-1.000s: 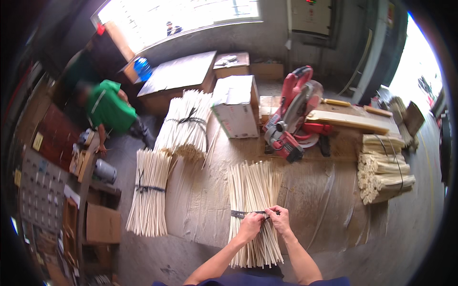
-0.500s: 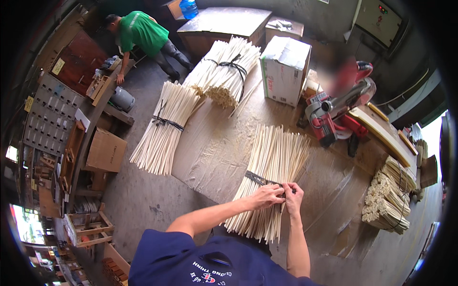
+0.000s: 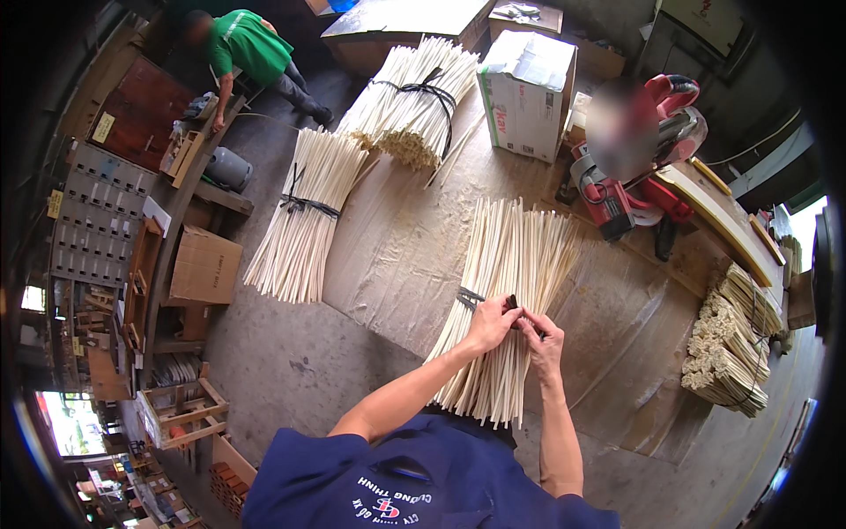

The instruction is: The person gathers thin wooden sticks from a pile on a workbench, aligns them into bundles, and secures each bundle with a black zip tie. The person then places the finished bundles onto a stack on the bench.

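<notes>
A thick bundle of thin pale wooden sticks (image 3: 520, 242) lies on the table in front of me. Around its middle runs a black strap (image 3: 468, 297), its left part showing flat across the sticks. My left hand (image 3: 490, 326) rests on top of the bundle, fingers closed on the strap, with a short dark end sticking up above the fingertips. Pressed close beside it, my right hand (image 3: 544, 342) pinches the strap from the right. The fingertips hide the spot where the ends meet.
Tied stick bundles (image 3: 423, 97) stand at the back, another bundle (image 3: 304, 212) at left and more (image 3: 731, 344) at right. A white carton (image 3: 526, 97) and red saw (image 3: 630, 176) occupy the far right. A person in green (image 3: 251, 48) leans over a bench at far left.
The whole view has shifted, so the table things sit higher. Both hands stay at the strap; its dark end now pokes up above my left fingertips.
</notes>
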Motion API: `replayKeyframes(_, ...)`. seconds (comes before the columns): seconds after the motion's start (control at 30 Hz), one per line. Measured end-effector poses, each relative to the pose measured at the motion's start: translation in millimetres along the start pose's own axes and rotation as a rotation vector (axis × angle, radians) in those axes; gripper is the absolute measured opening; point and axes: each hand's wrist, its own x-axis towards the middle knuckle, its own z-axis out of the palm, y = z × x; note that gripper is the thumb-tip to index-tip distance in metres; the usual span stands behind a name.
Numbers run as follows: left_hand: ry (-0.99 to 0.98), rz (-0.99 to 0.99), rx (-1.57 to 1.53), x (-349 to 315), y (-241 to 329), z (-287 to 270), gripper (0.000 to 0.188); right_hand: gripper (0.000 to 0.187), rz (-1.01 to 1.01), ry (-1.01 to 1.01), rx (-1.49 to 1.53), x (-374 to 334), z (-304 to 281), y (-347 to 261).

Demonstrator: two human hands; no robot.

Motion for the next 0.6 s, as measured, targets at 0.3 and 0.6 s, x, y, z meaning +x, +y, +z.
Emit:
replayKeyframes(0.3, 0.002, -0.152, -0.13, 10.2, -7.1, -5.5, 0.042, 0.02, -0.308, -0.002, -0.293, -4.1, 8.5, -7.1)
replayKeyframes(0.6, -0.436, -0.057, 0.189, -2.5, 23.3, -20.4, 0.073, 0.033, -0.434, -0.224, -0.51, -21.6, -36.2, 5.8)
